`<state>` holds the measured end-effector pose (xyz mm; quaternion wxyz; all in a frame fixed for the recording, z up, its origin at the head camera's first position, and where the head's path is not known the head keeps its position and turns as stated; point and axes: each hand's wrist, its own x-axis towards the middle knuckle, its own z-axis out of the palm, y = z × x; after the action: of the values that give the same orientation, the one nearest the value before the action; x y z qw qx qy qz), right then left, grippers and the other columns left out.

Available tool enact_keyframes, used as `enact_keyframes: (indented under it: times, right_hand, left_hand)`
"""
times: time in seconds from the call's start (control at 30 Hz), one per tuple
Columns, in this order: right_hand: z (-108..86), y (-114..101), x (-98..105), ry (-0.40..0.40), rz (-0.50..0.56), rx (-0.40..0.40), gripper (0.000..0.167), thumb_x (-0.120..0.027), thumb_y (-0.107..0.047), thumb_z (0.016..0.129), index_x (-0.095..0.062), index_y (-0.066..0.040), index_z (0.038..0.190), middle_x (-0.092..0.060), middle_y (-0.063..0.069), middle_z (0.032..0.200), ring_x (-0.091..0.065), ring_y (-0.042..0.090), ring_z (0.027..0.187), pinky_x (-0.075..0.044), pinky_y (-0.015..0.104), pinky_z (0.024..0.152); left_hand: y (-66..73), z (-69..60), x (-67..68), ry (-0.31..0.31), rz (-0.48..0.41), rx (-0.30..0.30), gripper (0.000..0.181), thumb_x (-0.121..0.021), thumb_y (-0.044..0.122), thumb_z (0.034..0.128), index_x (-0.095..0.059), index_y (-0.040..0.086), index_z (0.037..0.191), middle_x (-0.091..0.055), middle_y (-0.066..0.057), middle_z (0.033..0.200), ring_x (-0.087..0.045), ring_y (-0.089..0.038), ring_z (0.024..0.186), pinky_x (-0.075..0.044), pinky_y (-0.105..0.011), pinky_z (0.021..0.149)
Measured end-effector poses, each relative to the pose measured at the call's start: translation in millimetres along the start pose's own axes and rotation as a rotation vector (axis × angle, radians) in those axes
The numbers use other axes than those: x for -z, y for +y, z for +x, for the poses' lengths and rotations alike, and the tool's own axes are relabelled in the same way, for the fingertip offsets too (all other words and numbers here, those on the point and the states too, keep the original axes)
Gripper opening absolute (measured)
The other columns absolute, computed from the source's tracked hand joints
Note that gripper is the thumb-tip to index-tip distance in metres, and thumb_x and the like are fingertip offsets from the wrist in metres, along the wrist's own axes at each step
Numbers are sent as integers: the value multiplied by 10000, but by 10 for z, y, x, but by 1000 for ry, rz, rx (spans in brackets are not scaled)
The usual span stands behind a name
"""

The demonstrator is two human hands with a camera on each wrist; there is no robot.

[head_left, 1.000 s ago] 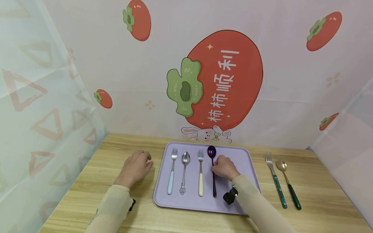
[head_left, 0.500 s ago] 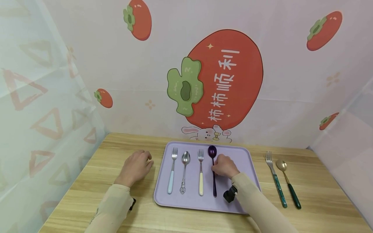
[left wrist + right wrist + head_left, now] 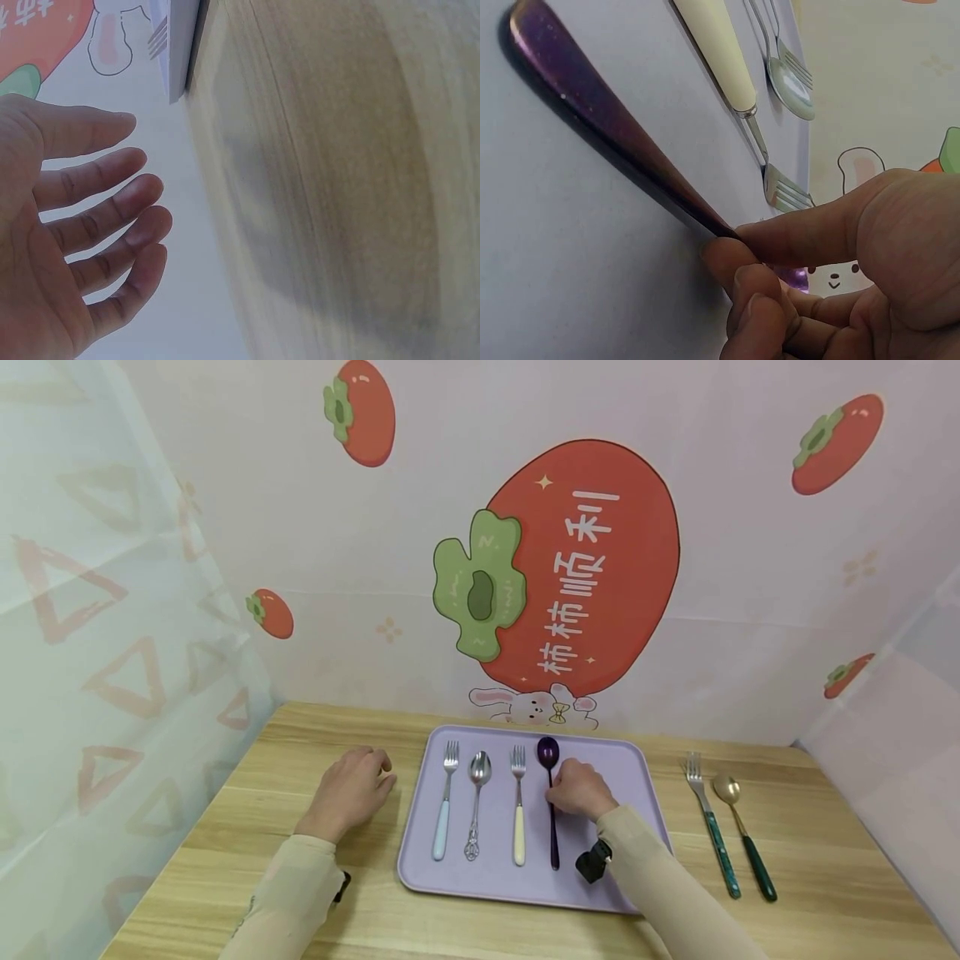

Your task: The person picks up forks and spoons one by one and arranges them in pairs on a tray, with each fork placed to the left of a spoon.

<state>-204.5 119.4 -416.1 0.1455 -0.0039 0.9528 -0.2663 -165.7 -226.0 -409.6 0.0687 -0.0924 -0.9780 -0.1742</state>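
Observation:
My right hand [image 3: 582, 788] pinches the thin handle of a purple spoon [image 3: 607, 112] between thumb and forefinger. The spoon lies on the right part of a lilac tray [image 3: 442, 883], its bowl toward the wall. To its left on the tray are a cream-handled fork [image 3: 519, 827], an ornate silver spoon [image 3: 476, 802] and a light-blue-handled fork [image 3: 442, 818]. My left hand [image 3: 349, 792] is left of the tray over the wooden table, holding nothing; in the left wrist view its fingers [image 3: 112, 214] are loosely bent and apart.
Right of the tray, a fork with a teal handle [image 3: 720, 852] and a gold spoon with a green handle [image 3: 757, 864] lie on the wooden table [image 3: 825, 877]. A patterned cloth wall [image 3: 750, 568] stands directly behind the table.
The view shifts very slightly. Both hands and the cutlery keep their places, and my right hand stays on the purple spoon.

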Motion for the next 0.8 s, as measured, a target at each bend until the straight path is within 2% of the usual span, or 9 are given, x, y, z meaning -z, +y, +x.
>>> enact_keyframes:
  times: [0.4, 0.8]
  right_hand:
    - [-3, 23, -2, 15, -1, 21, 207, -697, -75, 839, -644, -69, 639, -611, 43, 584, -521, 185, 560, -364, 274, 505]
    - [-16, 14, 12, 0, 9, -18, 192, -710, -119, 854, -661, -65, 676, -624, 55, 621, -555, 203, 604, -391, 288, 536]
  left_hand:
    - [-8, 6, -14, -6, -3, 1, 146, -740, 145, 912, -708, 23, 984, -647, -98, 926, -635, -288, 867, -544, -448, 728]
    - [3, -2, -5, -12, -7, 6, 144, -742, 146, 913, -709, 25, 985, -645, -91, 930, -636, -292, 868, -544, -449, 722]
